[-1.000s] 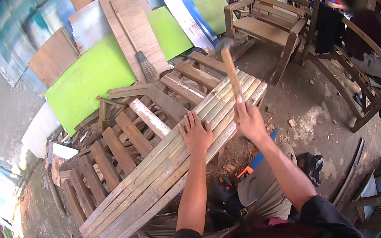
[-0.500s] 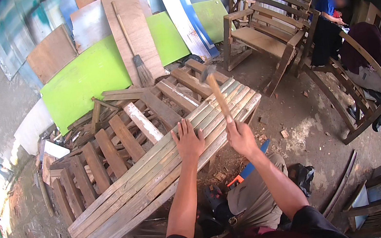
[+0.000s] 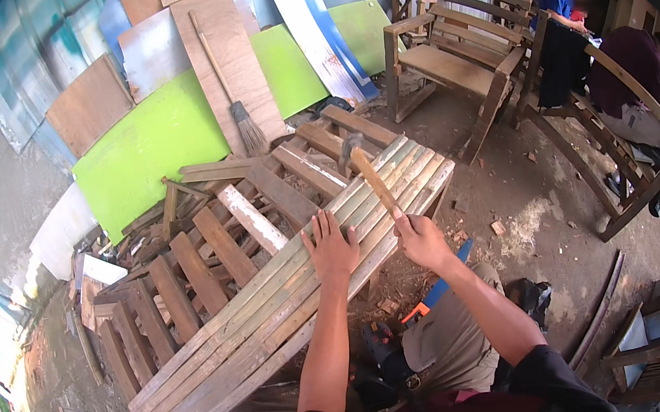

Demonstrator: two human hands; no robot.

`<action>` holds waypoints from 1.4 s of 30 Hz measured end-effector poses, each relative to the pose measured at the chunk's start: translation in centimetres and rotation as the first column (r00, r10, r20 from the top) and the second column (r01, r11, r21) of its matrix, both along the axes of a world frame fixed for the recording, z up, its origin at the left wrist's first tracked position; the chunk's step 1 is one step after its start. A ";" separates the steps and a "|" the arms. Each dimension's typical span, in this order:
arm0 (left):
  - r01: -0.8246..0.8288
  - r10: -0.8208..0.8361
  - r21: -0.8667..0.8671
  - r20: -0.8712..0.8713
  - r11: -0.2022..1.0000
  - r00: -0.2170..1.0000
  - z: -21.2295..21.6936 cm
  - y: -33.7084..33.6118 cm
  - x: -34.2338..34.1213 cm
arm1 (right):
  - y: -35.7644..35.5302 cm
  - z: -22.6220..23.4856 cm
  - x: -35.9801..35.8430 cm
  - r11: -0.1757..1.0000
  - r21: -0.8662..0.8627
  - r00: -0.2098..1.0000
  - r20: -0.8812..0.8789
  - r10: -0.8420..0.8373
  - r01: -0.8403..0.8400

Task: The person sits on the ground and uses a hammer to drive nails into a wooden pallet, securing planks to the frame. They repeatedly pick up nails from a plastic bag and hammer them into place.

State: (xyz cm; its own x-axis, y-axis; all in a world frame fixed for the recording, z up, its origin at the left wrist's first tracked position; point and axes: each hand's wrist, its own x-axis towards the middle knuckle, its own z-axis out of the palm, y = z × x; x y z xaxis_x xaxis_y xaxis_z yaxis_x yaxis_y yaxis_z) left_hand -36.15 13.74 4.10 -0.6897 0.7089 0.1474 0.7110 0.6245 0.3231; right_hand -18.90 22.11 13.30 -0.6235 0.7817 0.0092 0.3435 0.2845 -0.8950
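Across the middle lies a slanting row of long wooden slats, set side by side as a bench-like top. My left hand rests flat on the slats with its fingers spread. In my right hand is a hammer, gripped by its wooden handle. The hammer's head is up and away from me, over the far right part of the slats; whether it touches them I cannot tell. Beyond the slats, several darker short boards run crosswise in a frame.
An orange-and-blue handsaw is by my leg. A wooden bench stands at the far right, near two people and a chair frame. A broom leans on boards against the back wall. Scrap wood lies about.
The hammer head has dropped and shifted slightly left, its handle tilting more. My left hand stays on the slats. The whole view has shifted a little.
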 end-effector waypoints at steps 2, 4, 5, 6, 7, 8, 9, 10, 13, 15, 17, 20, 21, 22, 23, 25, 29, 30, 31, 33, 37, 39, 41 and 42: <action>0.007 -0.007 -0.002 -0.019 1.000 1.000 -0.5 -0.2 0.0 | -1.0 4.4 0.1 0.998 -0.051 0.949 -0.314 0.010 -0.027; 0.000 0.000 0.000 -0.027 1.000 1.000 -0.5 -0.4 -0.2 | -1.1 8.5 0.0 0.994 0.058 0.794 -0.598 0.108 -0.091; 0.006 -0.006 0.003 -0.020 1.000 1.000 -0.5 -0.1 -0.1 | -0.4 9.0 0.0 0.981 0.183 0.721 -0.671 0.174 -0.066; 0.010 -0.009 0.006 -0.015 1.000 1.000 -0.4 0.0 0.0 | 0.2 9.3 0.1 0.953 0.301 0.640 -0.727 0.250 -0.029; 0.014 -0.014 0.018 -0.023 1.000 1.000 -0.4 0.1 0.0 | 0.6 8.0 -0.7 0.931 0.364 0.552 -0.782 0.289 0.029; 0.023 -0.022 0.033 -0.029 0.999 0.999 -0.4 0.4 0.2 | 1.3 5.7 -1.0 0.928 0.370 0.630 -0.727 0.271 0.028; 0.023 -0.021 0.037 -0.035 0.999 0.999 -0.9 0.2 0.1 | 1.5 2.1 -1.4 0.930 0.366 0.702 -0.667 0.249 0.018; 0.037 -0.036 0.043 -0.026 0.998 0.999 -0.9 0.5 0.6 | 1.8 -1.1 -1.0 0.929 0.370 0.773 -0.596 0.218 0.024; 0.037 -0.037 0.042 -0.017 0.998 0.999 -0.8 0.6 0.7 | 2.6 -6.5 0.7 0.983 0.162 0.974 0.224 0.046 -0.084; 0.040 -0.040 0.019 -0.023 0.999 0.999 -0.7 0.2 0.1 | 0.3 -1.8 1.2 0.998 0.055 0.976 0.216 0.026 -0.038; 0.023 -0.022 0.025 -0.019 0.999 1.000 0.1 0.7 -0.1 | -1.1 1.1 1.1 1.000 0.027 0.999 -0.038 0.000 0.001; 0.006 -0.007 -0.009 -0.019 1.000 1.000 -0.4 -0.4 -0.3 | -2.2 7.2 1.0 0.994 0.111 0.879 -0.474 0.056 -0.003; 0.010 -0.011 -0.016 -0.022 1.000 1.000 -0.4 -0.3 -0.2 | -2.2 8.0 0.9 0.987 0.161 0.802 -0.590 0.092 0.005; 0.009 -0.010 -0.023 -0.026 1.000 1.000 -0.4 -0.4 -0.3 | -2.0 7.6 0.2 0.965 0.253 0.741 -0.660 0.121 0.067; 0.016 -0.017 -0.016 -0.030 1.000 0.999 -0.2 -0.2 -0.1 | -1.6 6.6 -0.4 0.930 0.341 0.679 -0.716 0.160 0.140; 0.036 -0.036 -0.004 -0.029 0.999 0.999 0.1 0.4 0.7 | 0.3 1.0 -0.9 0.891 0.419 0.655 -0.725 0.213 0.174; 0.062 -0.061 0.023 -0.022 0.998 0.998 -0.2 0.3 0.7 | 0.9 -5.7 0.7 0.985 0.147 0.974 0.221 0.055 -0.090; 0.055 -0.054 0.020 -0.030 0.998 0.998 -0.6 -0.2 0.5 | 0.1 -4.8 0.9 0.993 0.108 0.985 0.172 0.029 -0.049; 0.050 -0.050 0.019 -0.039 0.999 0.998 -1.0 -0.5 0.4 | -0.6 -4.0 1.1 0.998 0.069 0.992 0.123 -0.002 -0.007; 0.044 -0.039 0.075 -0.068 0.996 0.997 -0.9 -0.3 0.1 | -1.6 -1.0 1.5 0.999 0.037 0.999 0.004 -0.033 0.032; 0.073 -0.068 0.116 -0.046 0.991 0.997 -1.1 -0.9 -0.1 | -2.4 -0.9 2.6 0.949 0.314 0.996 0.072 -0.057 0.032; 0.109 -0.105 0.154 -0.035 0.982 0.994 -1.3 -1.4 0.2 | -2.1 -2.4 2.6 0.879 0.471 0.995 0.022 -0.102 0.080; 0.123 -0.117 0.181 -0.046 0.976 0.992 -1.4 -2.2 0.5 | -1.6 -3.7 2.5 0.844 0.536 0.988 0.127 -0.086 0.004; 0.135 -0.126 0.187 -0.059 0.973 0.990 -1.5 -2.6 0.9 | -1.4 -4.5 2.6 0.836 0.548 0.976 0.201 -0.085 -0.040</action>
